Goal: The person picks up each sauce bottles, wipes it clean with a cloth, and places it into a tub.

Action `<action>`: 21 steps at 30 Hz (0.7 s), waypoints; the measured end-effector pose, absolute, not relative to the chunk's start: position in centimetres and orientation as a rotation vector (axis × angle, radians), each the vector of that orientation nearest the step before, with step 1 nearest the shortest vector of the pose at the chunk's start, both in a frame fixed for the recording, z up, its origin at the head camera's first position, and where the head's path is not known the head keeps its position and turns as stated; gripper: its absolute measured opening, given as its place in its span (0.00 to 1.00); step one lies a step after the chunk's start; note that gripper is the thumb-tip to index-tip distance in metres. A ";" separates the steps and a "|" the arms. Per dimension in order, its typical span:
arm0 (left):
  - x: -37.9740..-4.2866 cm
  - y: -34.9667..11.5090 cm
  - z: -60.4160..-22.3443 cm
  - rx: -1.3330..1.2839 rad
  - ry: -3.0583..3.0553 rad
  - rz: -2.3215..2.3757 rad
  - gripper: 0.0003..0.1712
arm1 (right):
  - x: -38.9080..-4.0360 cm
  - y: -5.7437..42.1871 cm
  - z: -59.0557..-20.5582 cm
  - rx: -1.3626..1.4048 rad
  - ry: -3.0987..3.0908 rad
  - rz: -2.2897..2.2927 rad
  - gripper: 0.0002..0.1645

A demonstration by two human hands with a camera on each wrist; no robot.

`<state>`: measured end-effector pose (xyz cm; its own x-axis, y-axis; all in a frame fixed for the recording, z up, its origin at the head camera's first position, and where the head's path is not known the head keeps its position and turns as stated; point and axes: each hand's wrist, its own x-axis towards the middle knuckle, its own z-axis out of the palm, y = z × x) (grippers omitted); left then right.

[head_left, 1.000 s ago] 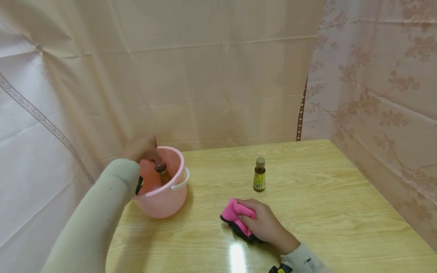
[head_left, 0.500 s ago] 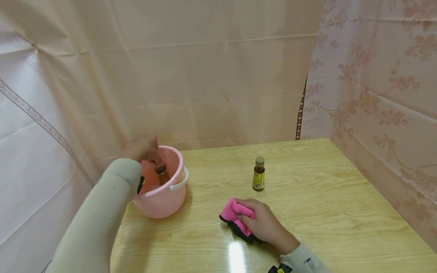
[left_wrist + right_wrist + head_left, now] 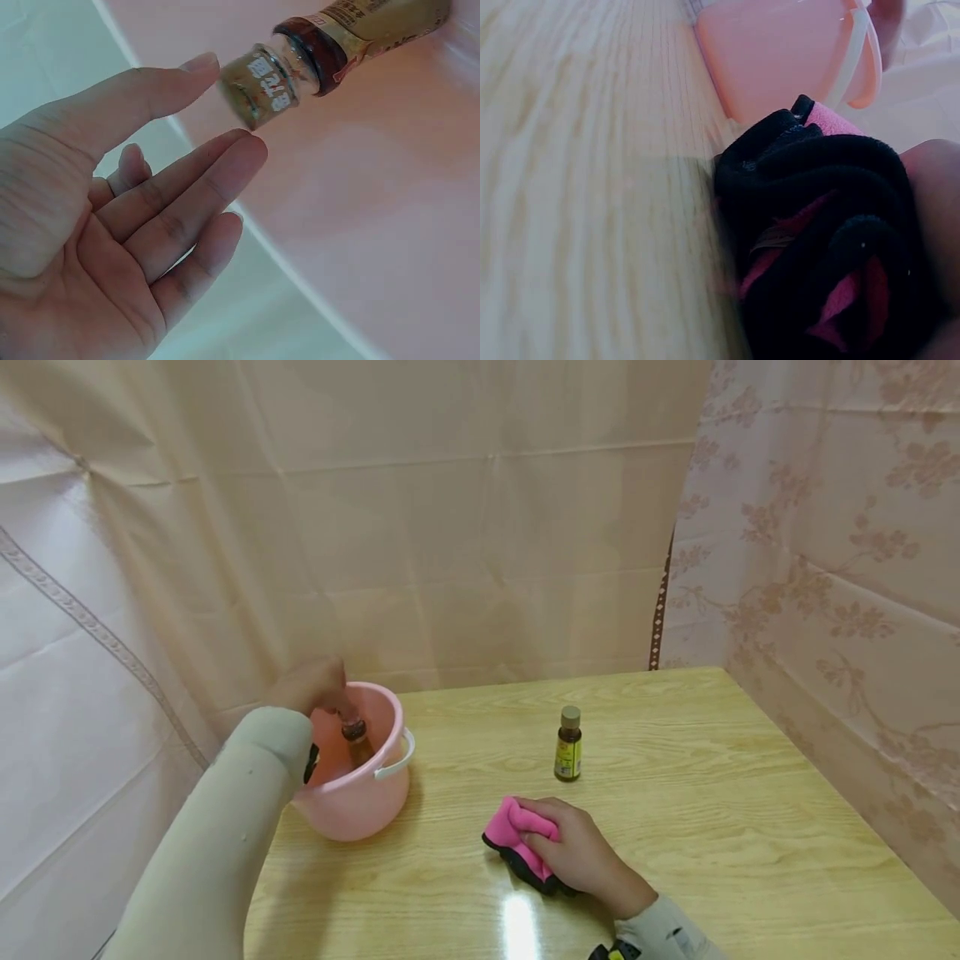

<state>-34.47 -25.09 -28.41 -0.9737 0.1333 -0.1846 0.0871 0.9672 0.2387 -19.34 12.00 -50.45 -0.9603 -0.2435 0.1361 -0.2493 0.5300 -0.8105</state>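
My left hand (image 3: 315, 685) reaches over the rim into a pink bucket (image 3: 360, 810) at the left of the table. In the left wrist view its fingers are fairly straight and spread, with thumb and fingertips right at the cap of a brown glass bottle (image 3: 360, 45). That bottle leans inside the bucket, its lower part out of sight in the head view. My right hand (image 3: 581, 852) grips a bunched pink cloth (image 3: 517, 827) with a black edge, low over the table. The right wrist view shows the cloth's folds (image 3: 817, 165) close up.
A small dark bottle (image 3: 568, 752) with a yellow label and a tan cap stands upright beyond the right hand. The bucket's white handle (image 3: 399, 760) hangs on its right side. Curtains (image 3: 480, 568) enclose the wooden table (image 3: 712, 793) at the back and sides.
Almost nothing differs; the left forearm has shifted slightly right since the first frame. The left hand stays at the bottle in the bucket and the right hand keeps hold of the cloth.
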 end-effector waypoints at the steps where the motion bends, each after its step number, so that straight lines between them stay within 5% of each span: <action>1: -34.4 -25.0 -28.2 0.177 2.931 0.333 0.13 | -19.3 12.0 -50.4 0.439 -2.740 1.455 0.28; 10: -33.6 -23.0 -27.0 0.225 3.054 0.449 0.13 | -19.5 12.6 -50.2 0.451 -2.714 1.517 0.27; 21: -33.0 -14.2 -27.0 0.672 3.113 0.495 0.15 | -21.1 17.0 -49.6 0.551 -2.730 1.621 0.26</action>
